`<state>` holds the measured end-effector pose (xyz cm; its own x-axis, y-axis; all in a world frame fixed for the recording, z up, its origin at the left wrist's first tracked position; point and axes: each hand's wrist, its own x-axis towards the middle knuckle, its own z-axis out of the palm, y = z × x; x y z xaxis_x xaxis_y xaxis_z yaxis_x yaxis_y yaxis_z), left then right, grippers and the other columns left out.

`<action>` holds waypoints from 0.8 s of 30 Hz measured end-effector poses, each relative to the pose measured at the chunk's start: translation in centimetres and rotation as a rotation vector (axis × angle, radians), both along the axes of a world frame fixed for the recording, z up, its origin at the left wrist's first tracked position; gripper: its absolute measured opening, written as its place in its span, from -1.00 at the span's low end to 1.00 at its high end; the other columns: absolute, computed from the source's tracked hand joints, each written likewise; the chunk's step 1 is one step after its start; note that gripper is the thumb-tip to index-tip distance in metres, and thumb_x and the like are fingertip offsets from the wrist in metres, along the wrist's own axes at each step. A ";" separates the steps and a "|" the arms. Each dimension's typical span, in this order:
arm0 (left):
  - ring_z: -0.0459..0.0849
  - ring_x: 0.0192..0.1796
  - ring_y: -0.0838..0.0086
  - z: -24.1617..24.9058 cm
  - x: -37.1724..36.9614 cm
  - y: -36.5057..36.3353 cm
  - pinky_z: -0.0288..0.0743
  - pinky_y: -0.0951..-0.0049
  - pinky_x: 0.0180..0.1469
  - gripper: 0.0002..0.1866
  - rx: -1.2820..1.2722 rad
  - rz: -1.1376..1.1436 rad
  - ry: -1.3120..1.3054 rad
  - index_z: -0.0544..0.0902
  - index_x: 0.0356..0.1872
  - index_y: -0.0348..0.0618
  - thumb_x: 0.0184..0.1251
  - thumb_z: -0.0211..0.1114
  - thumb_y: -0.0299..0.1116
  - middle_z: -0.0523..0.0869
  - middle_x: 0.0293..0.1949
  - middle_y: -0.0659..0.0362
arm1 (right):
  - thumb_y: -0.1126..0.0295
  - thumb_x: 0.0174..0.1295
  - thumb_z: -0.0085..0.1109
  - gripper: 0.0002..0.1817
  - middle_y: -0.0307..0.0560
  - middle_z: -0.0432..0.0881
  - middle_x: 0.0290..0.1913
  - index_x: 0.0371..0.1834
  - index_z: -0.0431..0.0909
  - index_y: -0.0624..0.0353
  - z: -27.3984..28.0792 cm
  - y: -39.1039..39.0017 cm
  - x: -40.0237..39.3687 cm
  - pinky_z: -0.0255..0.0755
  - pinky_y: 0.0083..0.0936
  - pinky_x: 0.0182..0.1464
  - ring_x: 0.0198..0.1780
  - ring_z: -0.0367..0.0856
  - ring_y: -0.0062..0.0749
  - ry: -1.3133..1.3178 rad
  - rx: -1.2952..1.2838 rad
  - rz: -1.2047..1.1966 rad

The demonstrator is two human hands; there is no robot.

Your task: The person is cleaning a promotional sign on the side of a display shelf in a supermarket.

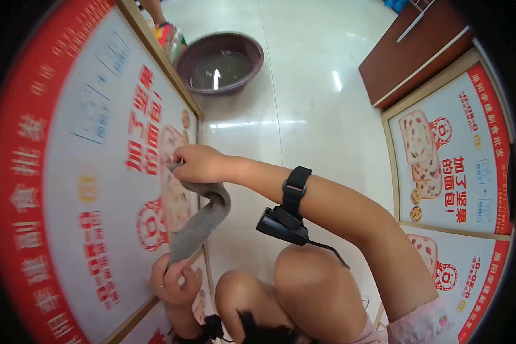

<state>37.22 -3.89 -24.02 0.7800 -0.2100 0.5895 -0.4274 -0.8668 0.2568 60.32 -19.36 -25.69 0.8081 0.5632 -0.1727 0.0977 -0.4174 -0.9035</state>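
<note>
My right hand [196, 163] is closed on the upper end of a grey cloth [203, 221] and presses it against a printed poster panel [97, 172] on my left. My left hand [172, 281] grips the cloth's lower end, near the panel's wooden bottom frame. The cloth stretches in a band between both hands across the picture of bread. A black strap with a small device [286, 215] sits on my right forearm. My knees [292, 286] are bent below the arm.
A brown basin [221, 63] holding water stands on the white tiled floor at the top. Beside it another person's hand [155, 11] reaches in. More framed posters [453, 155] lean at the right, behind them a brown cabinet [413, 51].
</note>
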 end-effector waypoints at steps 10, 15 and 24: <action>0.61 -0.17 0.03 5.9 0.1 -0.9 0.50 0.14 -0.12 -0.79 -0.017 0.147 -0.027 0.54 -0.19 -0.30 0.13 0.24 -0.68 0.62 -0.22 -0.09 | 0.23 0.15 0.09 -0.65 0.13 0.66 -0.23 -0.16 0.54 0.33 11.1 -0.6 0.7 0.46 -0.33 -0.06 -0.15 0.64 -0.15 0.151 0.466 -0.393; 0.58 -0.13 0.04 9.0 0.8 0.3 0.50 0.13 -0.15 -0.82 0.033 0.267 -0.209 0.54 -0.15 -0.19 0.23 0.22 -0.54 0.57 -0.11 -0.09 | 0.34 0.27 0.06 -0.74 0.08 0.62 -0.21 -0.07 0.39 0.25 17.0 2.1 1.7 0.41 -0.41 -0.03 -0.13 0.59 -0.23 -0.025 0.806 -0.530; 0.58 -0.12 0.03 8.5 2.3 0.4 0.50 0.19 -0.18 -0.74 0.465 0.520 -0.097 0.58 -0.05 -0.28 0.29 0.21 -0.39 0.58 -0.03 -0.22 | 0.56 0.24 0.10 -0.63 0.25 0.48 0.16 0.12 0.38 0.31 19.0 7.4 3.3 0.35 -0.25 0.24 0.26 0.45 0.11 -0.237 1.107 -0.433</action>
